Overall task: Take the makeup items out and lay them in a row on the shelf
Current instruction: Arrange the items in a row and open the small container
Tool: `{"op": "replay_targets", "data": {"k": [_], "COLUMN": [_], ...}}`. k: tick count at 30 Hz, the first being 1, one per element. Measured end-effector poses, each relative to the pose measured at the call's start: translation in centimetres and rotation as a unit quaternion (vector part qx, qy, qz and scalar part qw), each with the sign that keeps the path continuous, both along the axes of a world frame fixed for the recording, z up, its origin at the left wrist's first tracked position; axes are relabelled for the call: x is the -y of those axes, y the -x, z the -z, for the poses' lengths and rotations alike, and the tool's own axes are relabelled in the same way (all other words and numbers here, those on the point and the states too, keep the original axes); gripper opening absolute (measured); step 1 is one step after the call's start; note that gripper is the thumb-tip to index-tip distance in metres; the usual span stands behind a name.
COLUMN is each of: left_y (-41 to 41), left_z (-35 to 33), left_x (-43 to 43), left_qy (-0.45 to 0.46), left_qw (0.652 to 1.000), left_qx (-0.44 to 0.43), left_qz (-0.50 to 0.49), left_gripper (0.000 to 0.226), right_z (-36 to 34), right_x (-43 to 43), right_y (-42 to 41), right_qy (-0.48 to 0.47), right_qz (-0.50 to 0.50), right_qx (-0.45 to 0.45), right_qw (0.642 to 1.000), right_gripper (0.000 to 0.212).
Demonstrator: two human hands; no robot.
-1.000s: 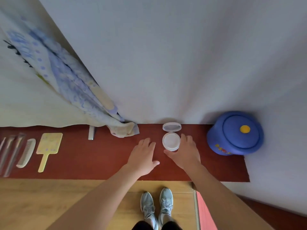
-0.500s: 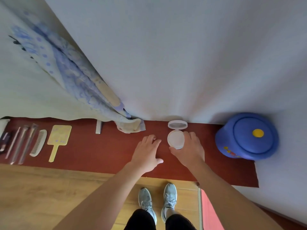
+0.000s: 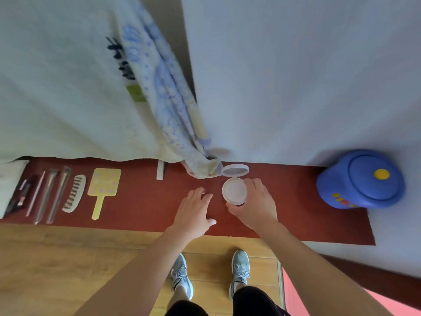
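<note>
A white round compact (image 3: 234,190) with its lid flipped open is held over the red-brown shelf (image 3: 141,201); my right hand (image 3: 255,206) grips its base from the right and below. My left hand (image 3: 193,210) hovers just left of it, fingers straight and spread, holding nothing. Laid in a row at the shelf's left end are a yellow hand mirror (image 3: 102,188), a white comb (image 3: 75,192), two makeup brushes (image 3: 54,192), a thin pink stick (image 3: 35,192) and dark small items (image 3: 21,195).
A blue round lidded container (image 3: 362,179) with a yellow knob stands at the shelf's right end. A patterned cloth bag (image 3: 177,115) hangs down to the shelf just behind the compact. A small white bracket (image 3: 160,169) sits at the shelf's back. Wooden floor and my shoes lie below.
The view has swung left and up, bringing more of the row and hanging cloth into sight. My right hand has lifted the compact slightly; my left hand stays beside it.
</note>
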State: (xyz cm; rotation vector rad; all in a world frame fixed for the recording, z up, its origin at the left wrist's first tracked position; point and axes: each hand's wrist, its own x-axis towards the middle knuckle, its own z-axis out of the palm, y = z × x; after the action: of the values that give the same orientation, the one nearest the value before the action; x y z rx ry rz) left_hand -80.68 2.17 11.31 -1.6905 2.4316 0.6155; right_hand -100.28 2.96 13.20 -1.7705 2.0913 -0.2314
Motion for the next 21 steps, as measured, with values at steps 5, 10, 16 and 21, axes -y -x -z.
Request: {"op": "replay_targets", "data": {"k": [5,10,16,21], "left_y": [-6.8,-13.5,-19.4,-22.6], "left_z": [-0.3,-0.5,-0.5,-0.3], "left_x": [-0.6,-0.9,-0.7,-0.4], "left_qy": [-0.003,-0.004,0.007,0.016], "left_qw": [1.0,1.0,0.999,0.999], "left_qx": [-0.004,-0.006,-0.007,-0.013], "left_qz": [-0.003,-0.019,-0.035,-0.044], "left_gripper": [0.079,0.077,0.075,0.07], "right_z": [-0.8,-0.9,-0.3,0.4], "right_x": [-0.9,-1.1,0.0,1.2], "right_y": [-6.3,-13.4,-20.2,-24.0], "right_qy": [-0.001,0.0,0.006,0.001], "right_qz": [-0.007,-0.02,-0.04,-0.043], "right_qx": [0.003,0.014,0.025,0.026], "right_qw": [1.0,1.0,0.999,0.999], "right_gripper": [0.074,0.074,0.073,0.072]}}
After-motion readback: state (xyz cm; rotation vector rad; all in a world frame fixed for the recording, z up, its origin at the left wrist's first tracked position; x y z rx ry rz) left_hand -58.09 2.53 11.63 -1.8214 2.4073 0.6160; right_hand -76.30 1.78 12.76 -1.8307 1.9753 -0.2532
